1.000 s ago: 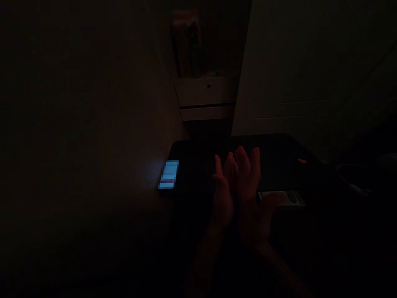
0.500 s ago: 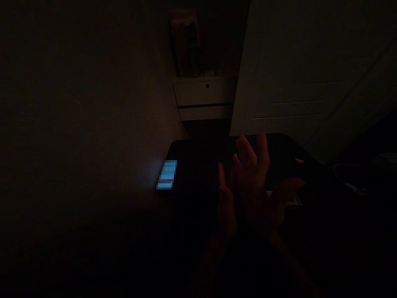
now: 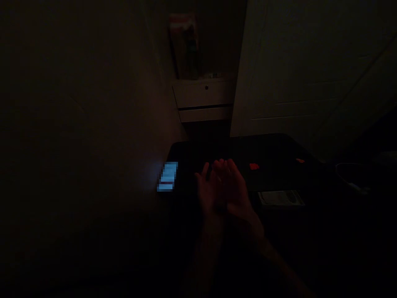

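In very dim light my left hand (image 3: 208, 193) and my right hand (image 3: 238, 190) are held close together above the dark table (image 3: 214, 150). The left one's fingers point up and stand apart. My right hand is cupped beside it, its fingers extended and slightly bent. I make out nothing held in either, though the space between the palms is dark. To the right of the hands lies a small red object (image 3: 254, 166), too dim to identify. Nearer me is a flat, pale rectangular thing (image 3: 281, 198) with faint markings.
A phone (image 3: 168, 176) with a lit, blurred screen lies at the table's left edge by the wall. Another small reddish piece (image 3: 300, 160) rests at the right. Behind stands a drawer unit (image 3: 204, 94) with a box (image 3: 183, 45) on top. A cable-like loop (image 3: 338, 171) shows at far right.
Both hands have moved left and slightly down. My right hand has turned, its thumb drawn in from the right. The red object and the pale rectangle are now uncovered.
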Motion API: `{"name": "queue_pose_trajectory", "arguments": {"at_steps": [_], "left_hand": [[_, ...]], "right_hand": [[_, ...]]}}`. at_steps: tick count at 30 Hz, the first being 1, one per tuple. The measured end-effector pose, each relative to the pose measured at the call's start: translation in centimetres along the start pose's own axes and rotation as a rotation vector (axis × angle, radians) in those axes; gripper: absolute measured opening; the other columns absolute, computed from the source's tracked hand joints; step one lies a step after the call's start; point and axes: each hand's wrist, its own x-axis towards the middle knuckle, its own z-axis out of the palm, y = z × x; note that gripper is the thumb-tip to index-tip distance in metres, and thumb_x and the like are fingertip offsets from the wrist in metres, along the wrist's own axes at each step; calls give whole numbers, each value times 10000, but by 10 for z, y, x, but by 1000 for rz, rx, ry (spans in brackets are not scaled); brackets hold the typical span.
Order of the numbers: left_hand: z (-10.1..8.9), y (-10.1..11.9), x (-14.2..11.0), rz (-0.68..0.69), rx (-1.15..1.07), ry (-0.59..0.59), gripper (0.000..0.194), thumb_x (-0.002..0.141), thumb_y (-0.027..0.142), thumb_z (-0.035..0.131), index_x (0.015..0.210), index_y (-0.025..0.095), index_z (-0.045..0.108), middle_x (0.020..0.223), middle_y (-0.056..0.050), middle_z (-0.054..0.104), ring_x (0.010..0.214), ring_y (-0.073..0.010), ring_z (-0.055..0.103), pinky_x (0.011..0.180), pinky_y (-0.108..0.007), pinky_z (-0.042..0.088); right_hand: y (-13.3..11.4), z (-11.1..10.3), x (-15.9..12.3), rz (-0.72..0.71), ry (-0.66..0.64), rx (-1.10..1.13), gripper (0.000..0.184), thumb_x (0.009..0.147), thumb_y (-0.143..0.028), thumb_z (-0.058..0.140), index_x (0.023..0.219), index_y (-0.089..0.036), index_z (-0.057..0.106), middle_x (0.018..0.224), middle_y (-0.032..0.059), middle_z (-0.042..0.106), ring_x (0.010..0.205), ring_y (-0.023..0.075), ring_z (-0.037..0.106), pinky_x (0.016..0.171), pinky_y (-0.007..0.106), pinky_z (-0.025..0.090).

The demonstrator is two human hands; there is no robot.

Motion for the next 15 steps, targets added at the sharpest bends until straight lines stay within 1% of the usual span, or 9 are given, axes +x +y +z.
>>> {"name": "queue_pose_trajectory", "arguments": {"at_steps": [1, 3, 5, 6, 8, 11, 13, 15], "left_hand": [[0, 2, 2, -19, -12, 7, 508, 1058, 538, 283, 1383, 208, 492, 1382, -167, 631, 1278, -279, 634, 1128, -498, 457], [1, 6, 3, -25, -9, 35, 477, 1051, 508, 328, 1327, 168, 517, 1354, -196, 644, 1250, -290, 652, 1108, -509, 472], [4, 10, 0, -5, 0, 68, 440, 1039, 487, 380, 1293, 155, 518, 1326, -207, 657, 1236, -292, 661, 1098, -506, 483], [6, 11, -3, 2, -1, 81, 424, 1032, 478, 405, 1283, 155, 515, 1314, -205, 663, 1233, -289, 663, 1095, -496, 488], [8, 13, -8, 2, -9, 89, 401, 1024, 462, 435, 1275, 158, 509, 1298, -195, 670, 1232, -280, 665, 1095, -472, 495], [9, 14, -12, 9, -1, 65, 391, 1025, 450, 432, 1277, 161, 505, 1278, -184, 680, 1226, -275, 669, 1108, -467, 483], [9, 15, -12, 78, 30, 31, 390, 1021, 461, 428, 1270, 172, 512, 1244, -172, 697, 1225, -271, 669, 1123, -472, 465], [9, 15, -11, 196, 73, -8, 369, 1013, 458, 437, 1252, 193, 529, 1193, -146, 717, 1230, -262, 664, 1142, -474, 441]], "right_hand": [[-2, -3, -4, -5, -41, 33, 825, 968, -409, 626, 1629, -416, 130, 1659, 52, 347, 1512, 290, 357, 1157, 568, 436], [-4, -9, -11, 38, -108, 120, 687, 985, -386, 609, 1593, -398, 289, 1656, 40, 355, 1515, 281, 353, 1192, 536, 401], [-3, -15, -15, 111, -121, 135, 551, 1012, -341, 574, 1538, -377, 413, 1621, 40, 421, 1493, 264, 396, 1208, 500, 385], [-1, -16, -16, 130, -101, 112, 513, 1019, -324, 564, 1517, -367, 447, 1593, 43, 461, 1473, 257, 428, 1207, 487, 389], [3, -18, -16, 117, -52, 43, 486, 1016, -313, 573, 1492, -350, 483, 1542, 55, 520, 1433, 255, 479, 1197, 479, 402], [9, -16, -15, 65, 28, -98, 498, 975, -333, 643, 1459, -321, 527, 1493, 84, 548, 1397, 274, 502, 1179, 494, 411], [11, -15, -15, 74, 106, -199, 511, 901, -365, 737, 1389, -303, 598, 1420, 101, 574, 1321, 290, 548, 1112, 484, 470], [12, -15, -15, 112, 137, -248, 419, 852, -376, 787, 1248, -281, 692, 1241, 91, 632, 1120, 261, 634, 962, 422, 554]]}}
